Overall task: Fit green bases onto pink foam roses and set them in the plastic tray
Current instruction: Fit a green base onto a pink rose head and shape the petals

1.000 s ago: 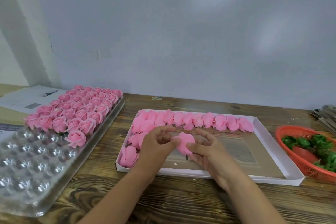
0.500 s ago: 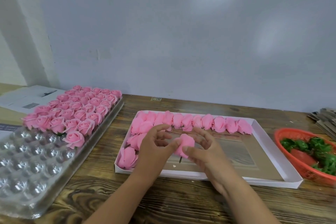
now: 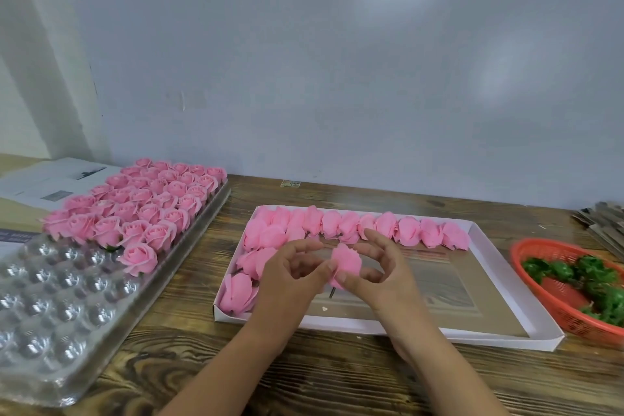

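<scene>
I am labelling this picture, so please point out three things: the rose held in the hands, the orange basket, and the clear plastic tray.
held rose [image 3: 347, 260]: head view, on its pink petals.
orange basket [image 3: 560, 300]: head view, on its bare inner wall.
clear plastic tray [image 3: 37, 307]: head view, on its unfilled cups.

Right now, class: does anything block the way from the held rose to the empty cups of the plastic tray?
Nothing visible does. Both hands hold the rose above the white box; bare table separates it from the plastic tray.

Left hand and right hand pinch one pink rose between them; plastic tray beyond left hand, red basket beyond right.
</scene>
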